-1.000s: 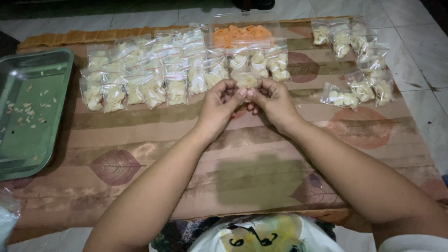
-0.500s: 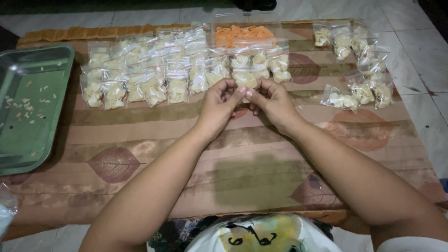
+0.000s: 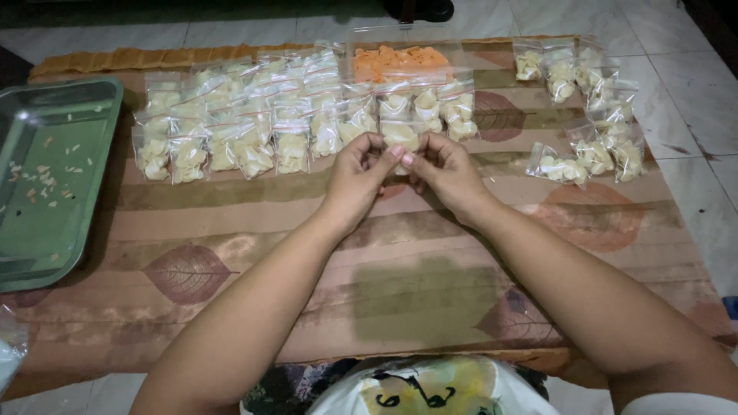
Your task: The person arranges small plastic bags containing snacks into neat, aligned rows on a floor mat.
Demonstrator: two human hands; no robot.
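At the bottom edge of the frame sits a bulging white plastic bag with a yellow and black print [image 3: 430,392], close against the person, and from either side of it two bare forearms reach up over a brown woven floor mat with a leaf pattern [image 3: 231,253] toward the middle of the frame. There the left hand [image 3: 355,178] and the right hand [image 3: 446,170] meet, knuckles nearly touching, and the fingers [image 3: 393,154] of both are pressed together in a pinch on the top edge of a small clear plastic bag of pale yellowish chips [image 3: 401,137], which hangs just above the mat, just ahead of the fingertips. The bag looks very light, its film thin, soft and a little slippery, and the chips inside seem brittle, so it is best held by the flat strip at its mouth, as now, and not squeezed across its filled belly. At the left edge of the frame lies a green rectangular metal tray [image 3: 46,207] with scattered crumbs in it. Beyond the hands, across the upper middle, rows of filled clear bags of the same pale chips [image 3: 254,123] overlap one another on the mat, and above them sits a clear bag of orange chips [image 3: 400,61]. In the upper right a looser cluster of chip bags [image 3: 600,131] is spread near the mat's edge, with pale floor tiles [image 3: 692,84] beyond.
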